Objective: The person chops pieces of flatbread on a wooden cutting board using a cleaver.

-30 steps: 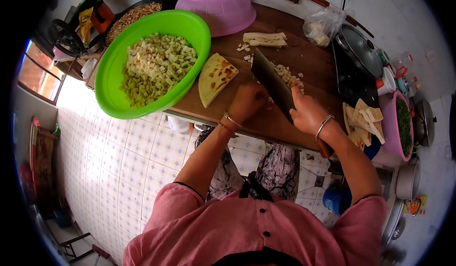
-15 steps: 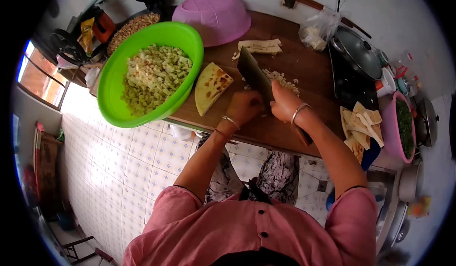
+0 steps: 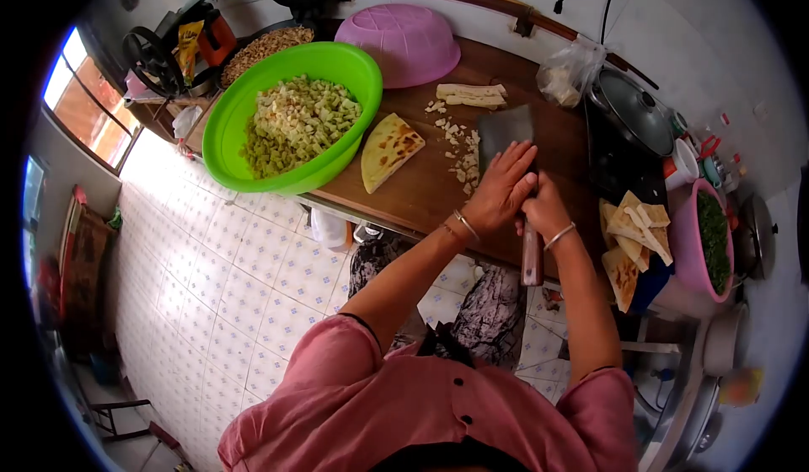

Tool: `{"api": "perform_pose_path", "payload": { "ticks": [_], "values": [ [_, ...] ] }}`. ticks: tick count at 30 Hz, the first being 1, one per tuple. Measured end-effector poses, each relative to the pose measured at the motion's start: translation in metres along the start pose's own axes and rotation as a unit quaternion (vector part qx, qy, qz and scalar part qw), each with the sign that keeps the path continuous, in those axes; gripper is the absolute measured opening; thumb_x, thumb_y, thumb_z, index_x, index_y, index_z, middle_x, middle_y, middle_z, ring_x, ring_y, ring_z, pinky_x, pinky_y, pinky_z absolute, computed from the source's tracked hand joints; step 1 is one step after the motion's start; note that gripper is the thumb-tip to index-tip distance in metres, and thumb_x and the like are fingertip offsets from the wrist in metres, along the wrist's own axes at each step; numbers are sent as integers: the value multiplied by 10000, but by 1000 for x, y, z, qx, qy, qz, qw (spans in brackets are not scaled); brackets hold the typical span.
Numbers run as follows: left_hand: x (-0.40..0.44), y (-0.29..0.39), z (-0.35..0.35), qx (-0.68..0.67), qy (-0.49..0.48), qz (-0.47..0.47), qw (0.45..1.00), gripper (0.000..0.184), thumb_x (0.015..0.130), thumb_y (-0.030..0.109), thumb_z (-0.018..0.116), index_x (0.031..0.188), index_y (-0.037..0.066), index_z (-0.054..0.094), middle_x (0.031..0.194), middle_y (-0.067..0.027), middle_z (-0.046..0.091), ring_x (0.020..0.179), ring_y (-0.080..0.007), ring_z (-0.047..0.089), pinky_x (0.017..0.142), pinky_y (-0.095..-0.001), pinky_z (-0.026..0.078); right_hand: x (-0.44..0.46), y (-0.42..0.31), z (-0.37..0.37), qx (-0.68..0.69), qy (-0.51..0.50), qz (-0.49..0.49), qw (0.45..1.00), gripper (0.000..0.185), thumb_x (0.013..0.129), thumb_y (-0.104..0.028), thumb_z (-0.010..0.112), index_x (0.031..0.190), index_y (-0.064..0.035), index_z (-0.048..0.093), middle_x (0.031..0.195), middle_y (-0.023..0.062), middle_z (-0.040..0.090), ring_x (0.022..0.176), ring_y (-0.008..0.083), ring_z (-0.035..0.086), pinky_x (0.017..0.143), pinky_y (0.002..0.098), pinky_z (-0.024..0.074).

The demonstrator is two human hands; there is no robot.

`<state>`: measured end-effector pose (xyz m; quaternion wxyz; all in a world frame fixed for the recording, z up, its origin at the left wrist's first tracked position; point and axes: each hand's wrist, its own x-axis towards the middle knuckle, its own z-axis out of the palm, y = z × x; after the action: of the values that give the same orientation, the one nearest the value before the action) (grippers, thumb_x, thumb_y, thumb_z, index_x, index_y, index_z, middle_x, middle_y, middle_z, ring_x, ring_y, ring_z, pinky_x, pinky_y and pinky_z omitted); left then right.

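A cleaver (image 3: 506, 126) lies with its wide blade over the wooden board, beside a line of chopped flatbread bits (image 3: 462, 156). My right hand (image 3: 546, 208) is closed round the cleaver's grip, whose brown end sticks out toward me. Fingers stretched out, my left hand (image 3: 500, 192) rests flat on the blade near the handle. Strips of flatbread (image 3: 472, 94) lie beyond the bits. Left of them sits a browned wedge of flatbread (image 3: 391, 153). A green basin (image 3: 221, 147) holds diced pale-green and whitish pieces.
Behind stands an upturned pink basket (image 3: 403, 44). At right are a lidded pan (image 3: 636, 114), stacked flatbread pieces (image 3: 628, 227) and a pink basin (image 3: 684, 240) of chopped greens. A plastic bag (image 3: 566, 76) lies at the back; a pan of nuts or beans (image 3: 268, 49) sits back left.
The cleaver has swung upright and moved right of the chopped bits. My left hand, closed near the board before, now lies flat on the blade. The view has shifted slightly.
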<state>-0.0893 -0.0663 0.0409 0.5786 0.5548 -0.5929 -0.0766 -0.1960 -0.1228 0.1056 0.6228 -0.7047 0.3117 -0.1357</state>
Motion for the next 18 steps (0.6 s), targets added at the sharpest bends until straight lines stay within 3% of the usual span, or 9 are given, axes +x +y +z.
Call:
{"api": "perform_pose_path", "payload": {
  "ticks": [2, 4, 6, 8, 10, 12, 14, 16, 18],
  "values": [
    [8, -16, 3, 114, -17, 12, 993, 493, 965, 297, 398, 1370, 21, 350, 1432, -199, 314, 1348, -361, 253, 1101, -415, 197, -10, 12, -7, 4, 19, 15, 1000, 249, 787, 17, 514, 1025, -20, 448, 712, 91, 546, 437, 167, 521, 345, 298, 417],
    [11, -33, 0, 114, 2, 3, 994, 489, 956, 317, 423, 1336, 11, 393, 1407, -197, 351, 1329, -369, 282, 1089, -457, 209, -24, 14, -12, 75, 29, 51, 995, 231, 791, 9, 544, 998, -20, 445, 705, 88, 540, 434, 157, 507, 347, 294, 417],
    [12, -52, -6, 87, 27, -22, 996, 482, 979, 318, 375, 1345, 4, 389, 1408, -201, 355, 1340, -354, 275, 1095, -375, 221, -32, 20, -19, 87, 19, 45, 995, 255, 814, -40, 563, 1051, -19, 471, 720, 100, 561, 441, 141, 489, 373, 285, 414],
    [12, -60, -8, 71, 50, -48, 995, 515, 987, 367, 343, 1337, -6, 399, 1391, -183, 391, 1331, -310, 309, 1086, -352, 242, -36, 27, -23, 143, 12, 40, 989, 234, 829, -43, 567, 1040, -13, 471, 723, 104, 561, 452, 129, 477, 391, 273, 405],
    [17, -48, -12, -193, 123, -199, 953, 546, 984, 397, 333, 1324, -23, 412, 1373, -187, 415, 1301, -267, 361, 1083, -356, 246, -37, 38, -20, 217, 14, 37, 975, 214, 846, -60, 570, 1032, -17, 474, 725, 110, 566, 455, 121, 468, 396, 265, 393],
    [21, -49, -11, -235, 113, -207, 943, 578, 984, 426, 303, 1346, -18, 383, 1391, -173, 393, 1306, -240, 347, 1086, -341, 238, -32, 52, -16, 287, 15, 34, 957, 197, 862, -77, 572, 1024, -20, 476, 727, 117, 570, 457, 113, 459, 401, 257, 382],
    [27, -49, -9, -278, 102, -213, 931, 610, 984, 455, 274, 1367, -13, 354, 1409, -160, 371, 1312, -213, 332, 1089, -326, 229, -24, 67, -14, 369, -75, 58, 924, 214, 879, -112, 579, 1036, -44, 451, 771, 178, 584, 472, 113, 438, 422, 267, 372],
    [33, -32, -9, -560, 164, -313, 750, 653, 978, 486, 259, 1392, -18, 283, 1360, -145, 424, 1280, -236, 373, 1080, -332, 260, -23, 72, -5, 389, -81, 58, 916, 229, 878, -130, 592, 1037, -50, 448, 770, 175, 581, 466, 110, 426, 429, 255, 359],
    [32, -39, -12, -590, 162, -292, 735, 660, 975, 491, 265, 1399, -15, 264, 1361, -152, 423, 1284, -245, 371, 1080, -332, 264, -25, 74, -1, 397, -51, 59, 915, 239, 869, -102, 589, 1051, -51, 444, 769, 161, 573, 468, 120, 428, 429, 261, 364]
  ]
}}
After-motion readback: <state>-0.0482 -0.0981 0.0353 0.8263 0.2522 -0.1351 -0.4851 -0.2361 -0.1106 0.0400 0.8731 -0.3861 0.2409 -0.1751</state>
